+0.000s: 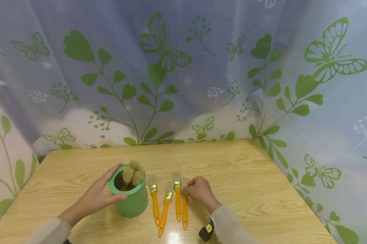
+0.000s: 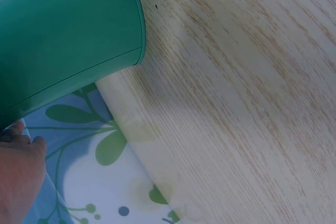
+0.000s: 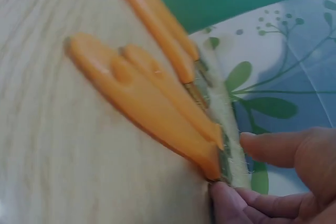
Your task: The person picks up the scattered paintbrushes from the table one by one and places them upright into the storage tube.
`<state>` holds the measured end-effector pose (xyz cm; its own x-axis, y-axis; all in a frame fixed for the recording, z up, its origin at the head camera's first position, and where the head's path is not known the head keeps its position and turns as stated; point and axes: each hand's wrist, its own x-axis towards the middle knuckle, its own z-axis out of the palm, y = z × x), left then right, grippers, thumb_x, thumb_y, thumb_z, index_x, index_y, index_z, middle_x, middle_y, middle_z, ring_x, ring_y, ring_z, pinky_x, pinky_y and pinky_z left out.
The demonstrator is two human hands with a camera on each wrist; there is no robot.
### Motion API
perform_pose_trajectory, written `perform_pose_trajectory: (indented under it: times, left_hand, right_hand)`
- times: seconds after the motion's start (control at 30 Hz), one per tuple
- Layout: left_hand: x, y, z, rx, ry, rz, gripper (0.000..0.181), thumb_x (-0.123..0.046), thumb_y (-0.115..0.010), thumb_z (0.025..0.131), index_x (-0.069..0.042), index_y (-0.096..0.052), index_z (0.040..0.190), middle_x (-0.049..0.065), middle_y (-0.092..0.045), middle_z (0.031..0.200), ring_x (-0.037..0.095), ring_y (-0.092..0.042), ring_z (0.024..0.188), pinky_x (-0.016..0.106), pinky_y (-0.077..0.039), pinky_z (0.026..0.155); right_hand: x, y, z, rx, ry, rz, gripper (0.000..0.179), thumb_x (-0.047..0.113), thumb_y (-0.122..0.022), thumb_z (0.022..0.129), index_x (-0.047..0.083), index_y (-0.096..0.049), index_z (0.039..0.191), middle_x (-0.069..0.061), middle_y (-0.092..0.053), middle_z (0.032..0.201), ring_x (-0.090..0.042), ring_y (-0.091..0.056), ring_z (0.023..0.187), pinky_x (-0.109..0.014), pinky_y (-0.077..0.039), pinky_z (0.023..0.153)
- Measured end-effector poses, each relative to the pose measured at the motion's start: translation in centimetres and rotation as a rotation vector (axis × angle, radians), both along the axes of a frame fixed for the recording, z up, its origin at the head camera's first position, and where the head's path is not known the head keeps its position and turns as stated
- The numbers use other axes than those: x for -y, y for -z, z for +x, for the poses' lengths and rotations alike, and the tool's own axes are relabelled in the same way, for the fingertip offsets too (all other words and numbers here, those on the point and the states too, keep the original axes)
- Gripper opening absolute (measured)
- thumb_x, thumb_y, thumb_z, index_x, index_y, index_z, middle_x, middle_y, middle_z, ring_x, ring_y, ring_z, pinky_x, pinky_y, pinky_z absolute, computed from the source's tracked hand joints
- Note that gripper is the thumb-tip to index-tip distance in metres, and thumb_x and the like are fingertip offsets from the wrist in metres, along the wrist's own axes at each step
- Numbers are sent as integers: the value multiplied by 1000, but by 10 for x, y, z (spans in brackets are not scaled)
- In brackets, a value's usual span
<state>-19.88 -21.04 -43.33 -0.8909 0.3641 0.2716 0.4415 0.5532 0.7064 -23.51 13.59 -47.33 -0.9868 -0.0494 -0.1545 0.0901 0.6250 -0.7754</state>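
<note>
My left hand (image 1: 99,195) holds the green cylindrical container (image 1: 134,202) at its rim, thumb on the near side and fingers around the far side. Tan brush bristles (image 1: 134,173) stick up out of it; the lower parts are hidden inside. Several flat paintbrushes with orange handles lie to its right, bristles pointing away from me. At the rightmost paintbrush (image 1: 184,211), my right hand (image 1: 201,191) pinches the metal band near the bristles. In the right wrist view, the thumb and fingertips (image 3: 228,195) are at either side of that band, beside the orange handle (image 3: 142,111).
A wood-grain table (image 1: 262,203) carries everything. Its back edge meets a hanging curtain (image 1: 186,84) with green leaves and butterflies, which also lines both sides. A black strap device (image 1: 206,232) sits on the right wrist.
</note>
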Motion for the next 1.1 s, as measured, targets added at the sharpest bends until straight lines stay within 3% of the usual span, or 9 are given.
perform_pose_trajectory:
  times: [0.17, 0.27, 0.37, 0.47, 0.53, 0.7, 0.9, 1.1]
  left_hand:
    - [-1, 1, -1, -15, 3, -4, 96, -29, -79, 80, -26, -18, 154, 14, -28, 155, 48, -29, 136, 74, -29, 97]
    - [0, 1, -2, -20, 4, -5, 97, -29, -80, 79, -25, -19, 154, 15, -28, 155, 48, -29, 136, 73, -29, 97]
    - [0, 0, -1, -19, 7, -8, 97, -29, -80, 79, -24, -19, 154, 16, -28, 155, 49, -30, 136, 74, -29, 97]
    - [-1, -1, 0, -12, 7, -10, 96, -29, -79, 79, -23, -19, 154, 17, -27, 155, 49, -29, 136, 74, -29, 96]
    - [-1, -2, 1, -10, 5, -15, 96, -29, -79, 79, -24, -20, 154, 17, -27, 155, 49, -30, 135, 74, -29, 96]
    - [-1, -2, 0, -6, 8, -13, 96, -29, -79, 79, -24, -19, 154, 16, -27, 155, 49, -30, 136, 73, -30, 96]
    - [-1, -2, 1, -2, 4, -22, 96, -30, -79, 79, -24, -19, 154, 16, -27, 155, 49, -29, 136, 74, -30, 96]
    - [-1, -2, 1, -11, 0, -31, 96, -29, -79, 79, -24, -19, 154, 17, -27, 155, 49, -30, 135, 74, -30, 95]
  right_hand:
    - [7, 4, 1, -86, 17, 97, 26, 15, -83, 73, -1, -65, 82, -6, -60, 77, -16, -54, 64, -24, -45, 51]
    - [10, 4, 1, -108, 25, 101, 24, 12, -83, 72, 3, -61, 72, -3, -53, 70, -15, -48, 61, -23, -40, 49]
    - [9, 4, 1, -93, 18, 71, 38, 12, -83, 73, 11, -48, 57, 4, -39, 56, -11, -36, 51, -21, -29, 43]
    - [8, 4, 0, -59, 9, 21, 48, 10, -81, 74, 16, -38, 53, 7, -29, 49, -7, -30, 44, -19, -25, 40]
    - [6, 4, 0, -46, 7, 1, 42, 10, -81, 74, 14, -44, 54, 7, -35, 50, -7, -35, 45, -18, -30, 40]
    - [1, 1, -1, -49, 0, 28, 21, 12, -82, 72, 4, -62, 71, -3, -58, 71, -15, -51, 63, -23, -43, 52]
    - [-4, -3, -5, -41, 15, 37, 19, 15, -80, 74, 4, -65, 73, -4, -60, 76, -16, -52, 68, -25, -44, 55]
    - [-4, -15, -9, -30, 25, -25, 18, 16, -77, 79, 2, -66, 80, -6, -63, 78, -15, -57, 66, -25, -48, 56]
